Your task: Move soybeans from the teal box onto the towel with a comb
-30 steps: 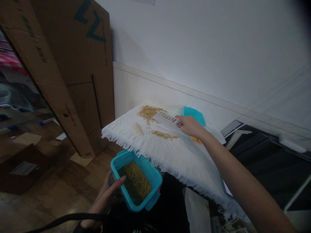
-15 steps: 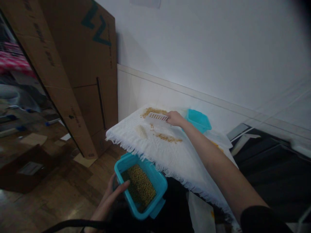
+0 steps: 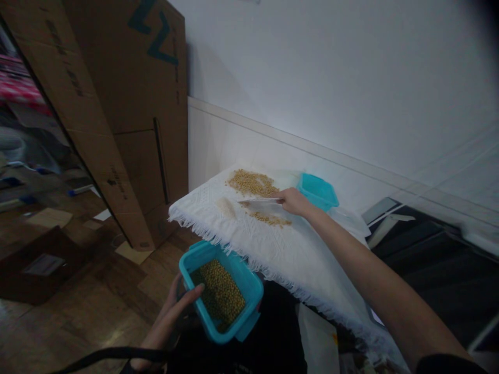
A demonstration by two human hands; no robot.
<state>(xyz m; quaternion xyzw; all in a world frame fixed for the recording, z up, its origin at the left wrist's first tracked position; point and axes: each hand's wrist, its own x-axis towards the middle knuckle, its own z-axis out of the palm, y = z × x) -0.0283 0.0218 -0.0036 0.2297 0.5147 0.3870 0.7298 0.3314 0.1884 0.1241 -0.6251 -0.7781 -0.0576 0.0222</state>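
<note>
My left hand (image 3: 171,314) grips the near end of a turquoise plastic tub (image 3: 249,285) that holds yellow beans (image 3: 219,293), just below the fringed edge of a white cloth (image 3: 284,252). My right hand (image 3: 293,201) is stretched out over the cloth, closed on the handle of a flat white scraper (image 3: 259,201). The scraper lies edge-on between a far pile of loose beans (image 3: 251,183) and a thin near strip of beans (image 3: 268,219).
A second turquoise tub (image 3: 317,190) sits at the cloth's far edge by the white wall. Tall cardboard boxes (image 3: 117,98) lean at the left. A wooden floor (image 3: 78,322) with scattered paper lies below. Dark furniture (image 3: 440,259) stands on the right.
My right hand drew the scraper back from the far bean pile toward me, and it now lies flatter and edge-on. The left hand keeps the tub in place.
</note>
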